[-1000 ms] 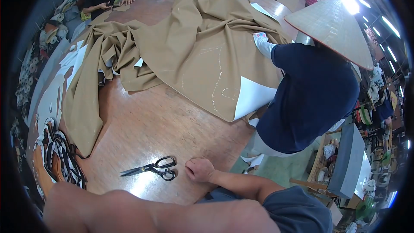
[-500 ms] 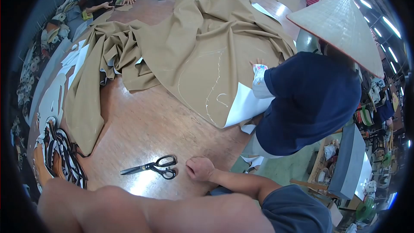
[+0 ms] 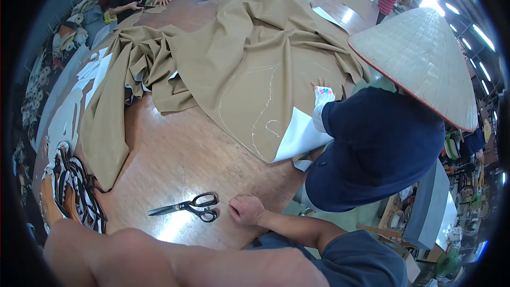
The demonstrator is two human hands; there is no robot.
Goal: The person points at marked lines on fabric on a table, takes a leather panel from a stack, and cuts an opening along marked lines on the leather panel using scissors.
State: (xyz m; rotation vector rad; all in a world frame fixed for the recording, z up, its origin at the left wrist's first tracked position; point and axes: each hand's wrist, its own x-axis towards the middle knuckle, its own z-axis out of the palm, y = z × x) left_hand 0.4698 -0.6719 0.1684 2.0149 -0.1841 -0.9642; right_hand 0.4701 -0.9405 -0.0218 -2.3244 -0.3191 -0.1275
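My right hand rested on the table, curled, holding nothing I could see; the scissors lay just to its left, lengthwise away from it, handles nearest; my left hand was a blur; I couldn't tell its grip.

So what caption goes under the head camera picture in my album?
Black scissors lie on the wooden table beside a curled right hand; brown material spreads beyond.

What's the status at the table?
Right hand curled on table, beside tailor's shears, not touching. Left hand can't be made out; blurred arm fills foreground. Co-worker's hand on tan sheet. Shears uncovered.
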